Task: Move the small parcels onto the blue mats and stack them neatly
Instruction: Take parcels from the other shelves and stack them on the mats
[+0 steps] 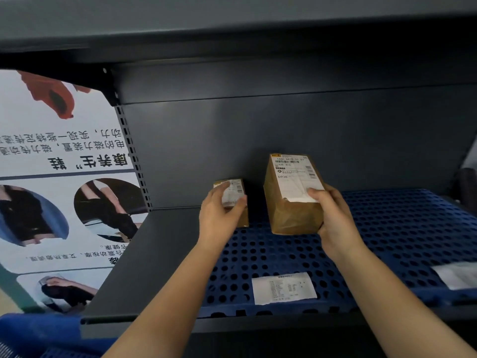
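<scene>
We see the blue mat [387,228] on the dark shelf [154,254]. Above its back left part, our right hand [333,215] grips the larger parcel [291,197]; our left hand [219,213] pinches the smaller parcel [233,200] at the mat's left edge. 2 paper slips [284,288] lie near the mat's front.

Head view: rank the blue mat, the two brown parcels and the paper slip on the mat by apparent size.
1. blue mat
2. larger parcel in the right hand
3. paper slip, nearer the camera, so unsure
4. small parcel in the left hand
</scene>
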A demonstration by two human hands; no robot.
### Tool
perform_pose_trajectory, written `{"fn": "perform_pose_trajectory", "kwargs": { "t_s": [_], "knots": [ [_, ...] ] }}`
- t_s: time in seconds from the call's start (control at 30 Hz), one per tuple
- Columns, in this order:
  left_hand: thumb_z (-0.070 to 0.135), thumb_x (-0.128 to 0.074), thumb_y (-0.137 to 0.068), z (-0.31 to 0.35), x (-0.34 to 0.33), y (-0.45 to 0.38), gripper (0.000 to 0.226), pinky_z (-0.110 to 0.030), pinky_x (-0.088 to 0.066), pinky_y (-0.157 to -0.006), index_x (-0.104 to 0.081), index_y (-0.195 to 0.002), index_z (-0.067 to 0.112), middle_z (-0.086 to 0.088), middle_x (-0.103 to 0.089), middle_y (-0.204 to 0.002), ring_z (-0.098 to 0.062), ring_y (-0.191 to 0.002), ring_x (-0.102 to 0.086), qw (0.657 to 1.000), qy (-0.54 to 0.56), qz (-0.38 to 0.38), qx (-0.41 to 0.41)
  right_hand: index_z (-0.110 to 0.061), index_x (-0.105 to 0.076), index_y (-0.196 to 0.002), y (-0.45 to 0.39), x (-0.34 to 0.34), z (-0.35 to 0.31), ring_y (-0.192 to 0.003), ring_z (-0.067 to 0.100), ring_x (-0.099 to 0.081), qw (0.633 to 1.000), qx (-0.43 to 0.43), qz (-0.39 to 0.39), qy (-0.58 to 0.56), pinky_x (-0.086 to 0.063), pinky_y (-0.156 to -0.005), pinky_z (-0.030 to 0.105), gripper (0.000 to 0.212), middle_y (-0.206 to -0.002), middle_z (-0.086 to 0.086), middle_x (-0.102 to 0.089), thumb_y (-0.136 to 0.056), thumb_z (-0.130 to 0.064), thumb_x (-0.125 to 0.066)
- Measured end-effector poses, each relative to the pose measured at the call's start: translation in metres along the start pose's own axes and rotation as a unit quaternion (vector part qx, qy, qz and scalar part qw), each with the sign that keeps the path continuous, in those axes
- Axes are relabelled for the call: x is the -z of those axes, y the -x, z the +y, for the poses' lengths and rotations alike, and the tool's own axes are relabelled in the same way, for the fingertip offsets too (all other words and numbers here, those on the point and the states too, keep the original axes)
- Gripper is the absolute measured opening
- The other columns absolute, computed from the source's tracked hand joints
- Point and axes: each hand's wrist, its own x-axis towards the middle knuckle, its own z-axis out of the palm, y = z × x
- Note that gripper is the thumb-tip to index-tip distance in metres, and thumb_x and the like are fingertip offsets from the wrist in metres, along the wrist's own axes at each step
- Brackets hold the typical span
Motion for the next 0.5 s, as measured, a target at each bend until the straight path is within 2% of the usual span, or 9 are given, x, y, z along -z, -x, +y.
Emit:
{"fn": "perform_pose_trajectory", "kwargs": {
  "t_s": [0.07, 0.13, 0.23, 0.3, 0.5],
  "knots": [
    [0.036, -0.058, -0.089, 0.018, -0.008, 0.006, 0.048, -0.029, -0.038, -0.105, -0.047, -0.133, 0.025, 0.006, -0.050, -0.135, -0.009, -0.124, -0.045, 0.998, 0.051, -0.047, -0.008, -0.026, -0.054, -0.110, 0.004, 0.003, 0.000, -0.101, 0.014, -0.063, 1.000, 0.005, 0.010, 0.001, -0.052, -0.086, 0.036, 0.024, -0.109, -0.003, -0.067, -0.088, -0.019, -0.060],
    [0.035, -0.055, -0.090, 0.038, -0.018, 0.011, 0.044, -0.017, -0.040, -0.095, -0.047, -0.133, 0.027, 0.011, -0.051, -0.130, -0.002, -0.116, -0.049, 0.986, 0.112, -0.121, 0.001, -0.029, -0.055, -0.107, 0.007, 0.009, -0.001, -0.103, 0.015, -0.062, 1.000, 0.013, 0.022, 0.007, -0.051, -0.089, 0.040, 0.022, -0.110, -0.003, -0.066, -0.087, -0.021, -0.060],
    [0.034, -0.056, -0.089, 0.061, -0.038, 0.019, 0.046, -0.013, -0.049, -0.080, -0.046, -0.133, 0.027, 0.015, -0.057, -0.119, 0.007, -0.102, -0.056, 0.955, 0.206, -0.210, 0.036, -0.028, -0.055, -0.113, 0.009, 0.023, -0.008, -0.106, 0.017, -0.062, 0.999, 0.021, 0.033, 0.025, -0.050, -0.094, 0.045, 0.028, -0.115, -0.002, -0.065, -0.086, -0.024, -0.063],
    [0.030, -0.060, -0.088, 0.070, -0.052, 0.021, 0.049, -0.012, -0.050, -0.075, -0.045, -0.135, 0.027, 0.022, -0.056, -0.111, 0.010, -0.094, -0.058, 0.945, 0.231, -0.226, 0.051, -0.026, -0.055, -0.117, 0.007, 0.034, -0.014, -0.105, 0.018, -0.063, 0.998, 0.022, 0.044, 0.034, -0.050, -0.094, 0.046, 0.034, -0.115, -0.002, -0.066, -0.085, -0.026, -0.064],
    [0.031, -0.061, -0.088, 0.094, -0.098, 0.017, 0.054, -0.016, -0.048, -0.081, -0.043, -0.138, 0.025, 0.014, -0.054, -0.126, 0.004, -0.104, -0.055, 0.944, 0.235, -0.224, 0.063, -0.023, -0.055, -0.119, -0.017, 0.077, -0.040, -0.099, 0.016, -0.064, 0.996, 0.000, 0.034, 0.081, -0.054, -0.086, 0.039, 0.037, -0.110, -0.002, -0.066, -0.084, -0.029, -0.066]
  ]
}}
